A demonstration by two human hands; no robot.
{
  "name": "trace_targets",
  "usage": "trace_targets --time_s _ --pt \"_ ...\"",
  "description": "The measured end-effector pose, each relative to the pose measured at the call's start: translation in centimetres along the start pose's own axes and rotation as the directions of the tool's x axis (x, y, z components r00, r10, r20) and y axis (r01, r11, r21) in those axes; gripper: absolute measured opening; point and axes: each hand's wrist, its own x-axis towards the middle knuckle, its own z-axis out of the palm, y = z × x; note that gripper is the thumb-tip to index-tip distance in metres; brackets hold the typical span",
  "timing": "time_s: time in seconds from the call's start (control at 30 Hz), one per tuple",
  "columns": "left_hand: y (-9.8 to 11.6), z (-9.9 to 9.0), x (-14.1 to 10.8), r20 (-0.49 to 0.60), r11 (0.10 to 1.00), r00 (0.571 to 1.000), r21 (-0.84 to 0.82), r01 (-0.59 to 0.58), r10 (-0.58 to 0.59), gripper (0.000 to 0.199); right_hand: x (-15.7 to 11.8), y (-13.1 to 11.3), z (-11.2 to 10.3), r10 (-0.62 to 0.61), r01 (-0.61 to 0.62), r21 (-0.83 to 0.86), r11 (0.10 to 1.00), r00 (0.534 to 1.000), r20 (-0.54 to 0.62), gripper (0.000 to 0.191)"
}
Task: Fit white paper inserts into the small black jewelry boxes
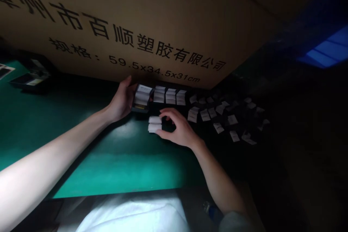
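Note:
Near the foot of the carton, my left hand [122,102] is closed around the left side of a small dark box [140,108]. A folded white leaflet [142,95] lies in that box, with a yellowish strip below it. My right hand [178,127] pinches the right edge of another folded white paper [154,124], its thumb and forefinger at the lower and upper corners. This paper is just in front of the dark box. To the right of my left hand stands a row of folded white papers [170,96]; what lies beneath them is too dark to make out.
A large cardboard carton [114,18] with black printing walls off the back of the green table [116,166]. Several loose folded papers [223,107] are scattered at right in shadow. An open dark case [31,79] stands at far left. The table's front edge is close to my lap.

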Motion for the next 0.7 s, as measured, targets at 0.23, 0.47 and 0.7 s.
trace_targets --time_s 0.23,0.47,0.7 --pt "0.0 0.4 -0.1 -0.033 1.0 0.999 0.003 -0.006 0.007 0.055 0.4 0.5 1.0 -0.094 0.098 -0.076 0.992 0.994 0.056 0.02" --pt "-0.6 0.1 0.1 0.029 1.0 1.0 -0.001 -0.008 0.008 0.043 0.8 0.4 0.2 -0.133 0.097 -0.158 0.983 0.961 -0.241 0.025" --pt "-1.6 -0.4 0.1 0.151 0.984 0.987 0.159 -0.085 0.061 0.052 1.1 -0.3 0.4 -0.378 0.259 -0.371 0.892 0.877 -0.295 0.028"
